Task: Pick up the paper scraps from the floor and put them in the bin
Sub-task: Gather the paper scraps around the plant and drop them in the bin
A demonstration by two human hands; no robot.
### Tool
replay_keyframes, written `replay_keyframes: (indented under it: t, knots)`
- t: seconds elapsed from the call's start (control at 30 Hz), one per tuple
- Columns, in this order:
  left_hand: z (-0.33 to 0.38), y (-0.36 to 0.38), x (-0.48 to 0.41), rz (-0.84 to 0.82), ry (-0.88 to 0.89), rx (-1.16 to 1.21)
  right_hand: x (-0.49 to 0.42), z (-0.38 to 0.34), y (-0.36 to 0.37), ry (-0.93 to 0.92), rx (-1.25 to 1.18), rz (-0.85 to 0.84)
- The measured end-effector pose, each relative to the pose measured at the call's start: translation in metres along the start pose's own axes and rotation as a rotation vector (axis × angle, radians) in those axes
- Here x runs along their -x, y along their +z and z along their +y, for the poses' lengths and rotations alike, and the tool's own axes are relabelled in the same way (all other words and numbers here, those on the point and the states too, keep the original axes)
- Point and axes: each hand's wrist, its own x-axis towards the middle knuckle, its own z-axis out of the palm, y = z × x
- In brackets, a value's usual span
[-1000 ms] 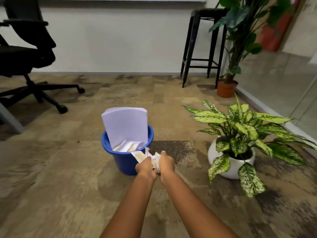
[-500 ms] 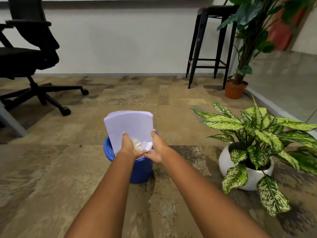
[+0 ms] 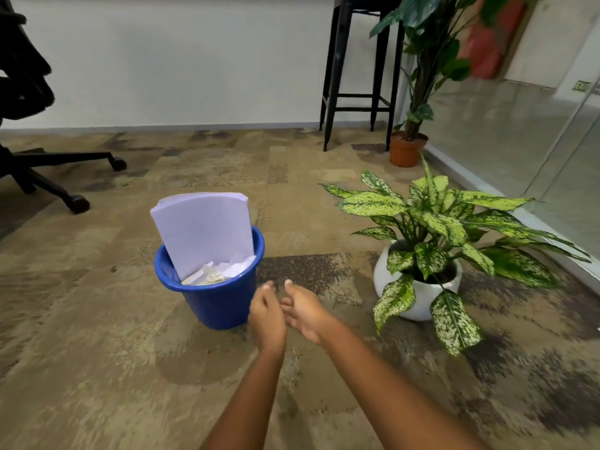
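Left hand and right hand are pulling back from over the blue bin, now empty, loosely curled, close together beside its right wall. Paper scraps are now lying inside, under upright sheets. Carpet is lying open to the left; potted plant is crowding the right.

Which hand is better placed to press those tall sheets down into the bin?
Likely the left hand: empty, it is right beside the bin, nearer the sheets; the right hand is farther out.

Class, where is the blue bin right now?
In the head view the blue bin stands on the carpet left of centre, beside the left hand, left of the white plant pot.
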Motion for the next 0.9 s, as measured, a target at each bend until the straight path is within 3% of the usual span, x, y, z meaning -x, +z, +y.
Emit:
replay_keyframes:
  t: [0.17, 0.37, 0.63, 0.9]
  knots:
    - [-0.041, 0.029, 0.059, -0.348, 0.284, -0.423, 0.023, 0.031, -0.064, -0.004, 0.19, 0.122]
    - [-0.059, 0.079, 0.113, -0.722, 0.464, -0.702, 0.055, 0.064, -0.157, -0.029, 0.478, 0.316]
    - [-0.07, 0.149, 0.177, -0.836, 0.533, -0.974, 0.105, 0.091, -0.28, 0.004, 0.777, 0.496]
    - [-0.079, 0.229, 0.231, -0.909, 0.648, -1.111, 0.141, 0.092, -0.385, 0.065, 0.899, 0.634]
